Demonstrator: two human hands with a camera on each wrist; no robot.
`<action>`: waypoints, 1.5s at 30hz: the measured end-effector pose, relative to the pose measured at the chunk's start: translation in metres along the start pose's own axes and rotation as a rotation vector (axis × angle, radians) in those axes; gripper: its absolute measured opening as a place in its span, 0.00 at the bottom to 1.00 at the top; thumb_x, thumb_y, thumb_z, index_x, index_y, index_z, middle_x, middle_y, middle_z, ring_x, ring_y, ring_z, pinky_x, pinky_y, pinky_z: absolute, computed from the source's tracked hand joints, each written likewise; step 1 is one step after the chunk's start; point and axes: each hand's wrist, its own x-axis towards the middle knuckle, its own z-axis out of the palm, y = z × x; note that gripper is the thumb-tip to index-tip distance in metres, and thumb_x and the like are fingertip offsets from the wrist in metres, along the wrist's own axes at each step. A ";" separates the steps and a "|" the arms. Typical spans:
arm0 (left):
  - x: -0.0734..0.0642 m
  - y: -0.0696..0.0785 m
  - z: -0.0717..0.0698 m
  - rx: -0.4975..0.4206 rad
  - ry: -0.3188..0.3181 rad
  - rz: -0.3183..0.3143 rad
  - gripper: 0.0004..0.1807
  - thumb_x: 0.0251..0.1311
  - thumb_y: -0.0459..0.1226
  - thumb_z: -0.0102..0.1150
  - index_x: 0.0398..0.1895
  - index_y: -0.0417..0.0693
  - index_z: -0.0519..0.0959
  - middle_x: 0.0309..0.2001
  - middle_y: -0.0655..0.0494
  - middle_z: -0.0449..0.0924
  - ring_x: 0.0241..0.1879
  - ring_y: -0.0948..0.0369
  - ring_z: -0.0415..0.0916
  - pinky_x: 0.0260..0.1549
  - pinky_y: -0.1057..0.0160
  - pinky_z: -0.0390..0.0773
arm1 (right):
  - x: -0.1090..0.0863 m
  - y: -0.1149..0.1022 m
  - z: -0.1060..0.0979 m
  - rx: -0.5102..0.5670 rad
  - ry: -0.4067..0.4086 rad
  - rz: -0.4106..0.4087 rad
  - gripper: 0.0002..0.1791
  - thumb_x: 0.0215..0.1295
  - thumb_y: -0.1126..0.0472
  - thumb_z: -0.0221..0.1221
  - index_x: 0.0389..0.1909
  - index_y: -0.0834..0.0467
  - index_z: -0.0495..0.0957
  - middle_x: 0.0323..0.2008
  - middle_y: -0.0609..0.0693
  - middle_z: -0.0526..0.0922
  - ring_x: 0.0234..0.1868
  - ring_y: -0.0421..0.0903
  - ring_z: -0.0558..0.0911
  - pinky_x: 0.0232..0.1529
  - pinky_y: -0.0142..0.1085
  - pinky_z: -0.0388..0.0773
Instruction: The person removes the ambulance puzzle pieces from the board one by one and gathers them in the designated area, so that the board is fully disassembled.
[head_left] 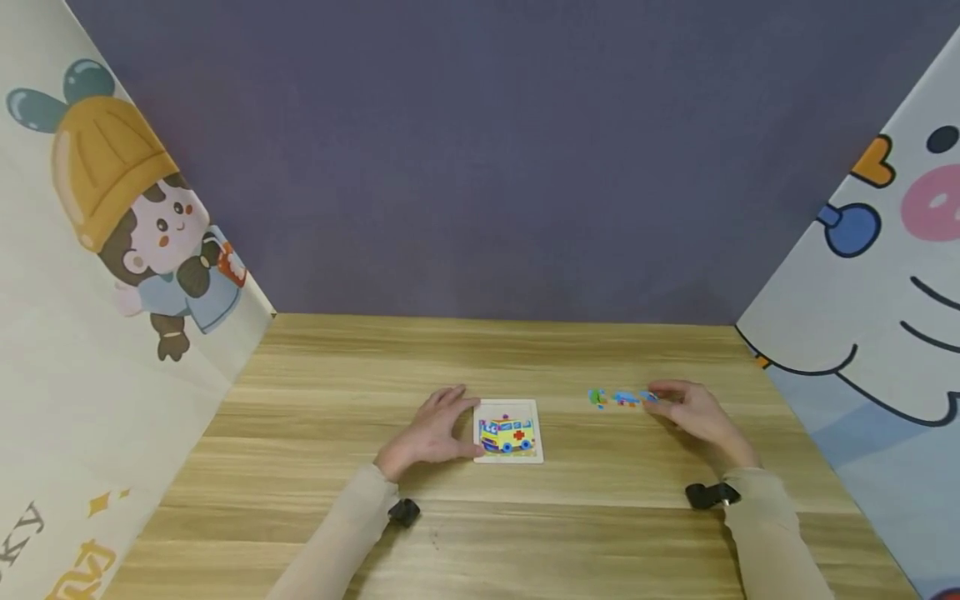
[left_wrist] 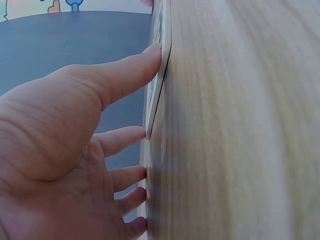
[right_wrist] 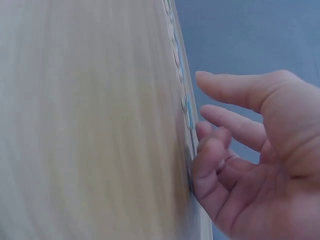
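A small square jigsaw board (head_left: 540, 442) with a pale frame lies flat on the table; its picture shows a yellow ambulance (head_left: 506, 436) with a red cross. My left hand (head_left: 438, 429) rests at the board's left side, thumb on its near left corner and index finger by the far left corner. In the left wrist view the thumb (left_wrist: 135, 70) presses the board's edge, the fingers spread. To the right, several loose jigsaw pieces (head_left: 625, 398) lie in a short row. My right hand (head_left: 693, 412) is at the row's right end, thumb and index finger apart over the last piece (head_left: 648, 397).
The wood-grain table (head_left: 480, 533) meets a dark grey-blue back panel (head_left: 495, 167). Cartoon-printed panels stand on the left (head_left: 150, 375) and right (head_left: 862, 308). A black wrist camera is strapped to each wrist.
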 end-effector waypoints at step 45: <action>0.006 0.012 0.005 -0.022 0.089 -0.043 0.37 0.61 0.50 0.76 0.71 0.46 0.76 0.80 0.37 0.62 0.80 0.36 0.56 0.78 0.31 0.56 | 0.021 -0.119 0.116 0.176 -0.220 -0.184 0.19 0.76 0.56 0.64 0.61 0.61 0.83 0.49 0.57 0.86 0.27 0.45 0.79 0.24 0.35 0.78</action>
